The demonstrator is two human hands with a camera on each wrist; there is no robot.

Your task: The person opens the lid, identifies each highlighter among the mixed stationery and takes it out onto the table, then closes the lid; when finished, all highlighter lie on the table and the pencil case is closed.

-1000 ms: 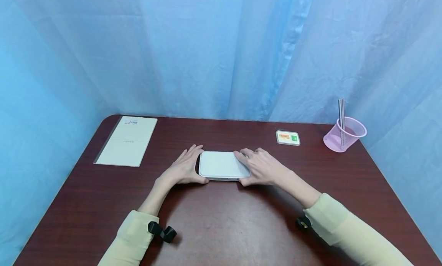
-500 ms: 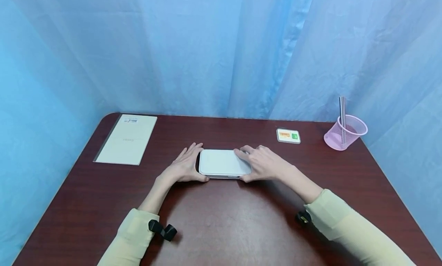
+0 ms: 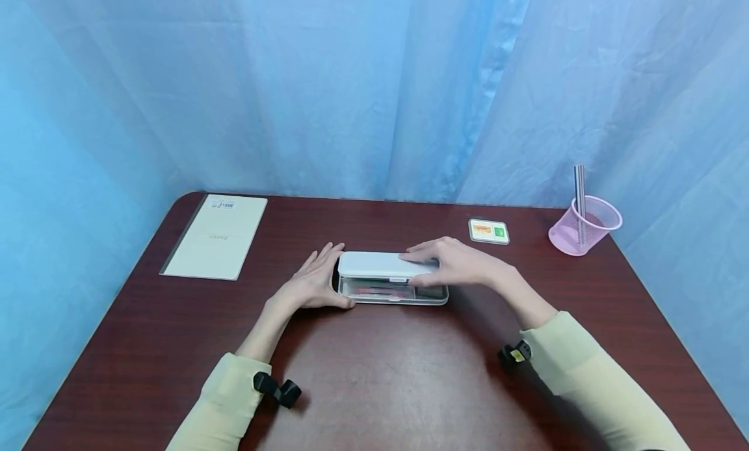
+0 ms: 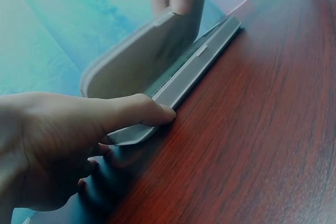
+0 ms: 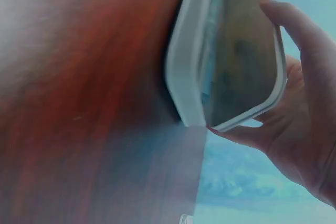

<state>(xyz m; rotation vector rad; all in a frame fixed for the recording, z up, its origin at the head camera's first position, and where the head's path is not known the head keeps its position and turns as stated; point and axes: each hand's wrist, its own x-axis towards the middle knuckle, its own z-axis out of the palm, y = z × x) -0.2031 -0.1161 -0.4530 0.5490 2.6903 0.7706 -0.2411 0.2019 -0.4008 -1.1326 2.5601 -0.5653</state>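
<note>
A white pencil case [image 3: 404,300] lies at the middle of the table with its hinged lid [image 3: 374,262] part-way up. Through the gap in the head view, reddish slender items [image 3: 380,291] show inside. My left hand [image 3: 313,287] holds the case's left end, thumb at the front edge and fingers spread behind. My right hand [image 3: 462,262] grips the lid near its right end, thumb on the front edge and fingers over the top. The right wrist view shows the lid's underside [image 5: 244,61] tilted above the base [image 5: 184,61].
A cream notebook [image 3: 213,238] lies at the back left of the dark wooden table [image 3: 409,373]. Toward the back right are a small card-like item [image 3: 489,231] with orange and green patches and a pink mesh pen cup [image 3: 564,236] with slim sticks [image 3: 580,191]. Blue curtains [image 3: 328,100] hang behind.
The pencil case lid has gone from closed to part-way raised, lifted by my right hand, which moved up and slightly right. The left hand stays at the left end.
</note>
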